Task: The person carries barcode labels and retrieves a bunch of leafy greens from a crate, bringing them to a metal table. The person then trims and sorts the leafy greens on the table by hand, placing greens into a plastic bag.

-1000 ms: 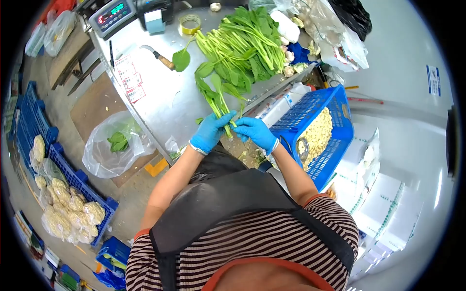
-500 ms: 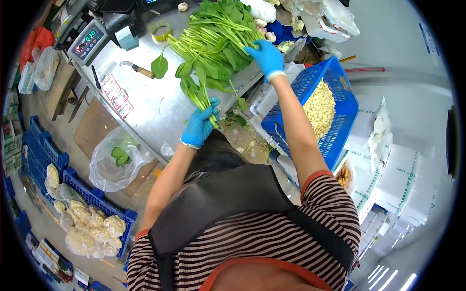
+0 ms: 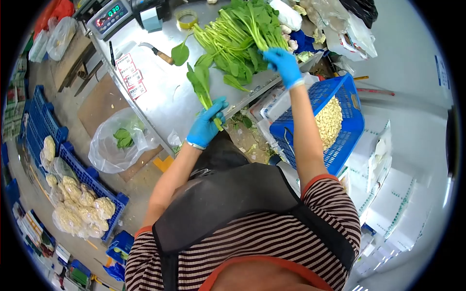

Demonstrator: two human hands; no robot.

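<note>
My left hand (image 3: 206,127), in a blue glove, is closed around the stems of a small bunch of spinach (image 3: 202,87) at the near edge of the metal table. My right hand (image 3: 284,67), also gloved in blue, grips the stem ends of another spinach bunch (image 3: 256,26) over the right side of the pile. Beneath and beside it, the large spinach pile (image 3: 223,43) spreads with stems to the left and leaves below. A single loose leaf (image 3: 180,54) lies left of the pile, by a curved knife (image 3: 162,56) with a wooden handle.
A digital scale (image 3: 110,17) and tape roll (image 3: 186,19) stand at the back; printed labels (image 3: 130,77) lie on the left. A blue basket (image 3: 353,131) of peeled garlic cloves (image 3: 329,123) is at right. A plastic bag (image 3: 104,148) with leaves hangs below left. White boxes (image 3: 388,194) are stacked right.
My right hand has closed on spinach stems, and that bunch now stands out above the pile. My left hand still holds its bunch, which looks thinner. The view has shifted slightly.
</note>
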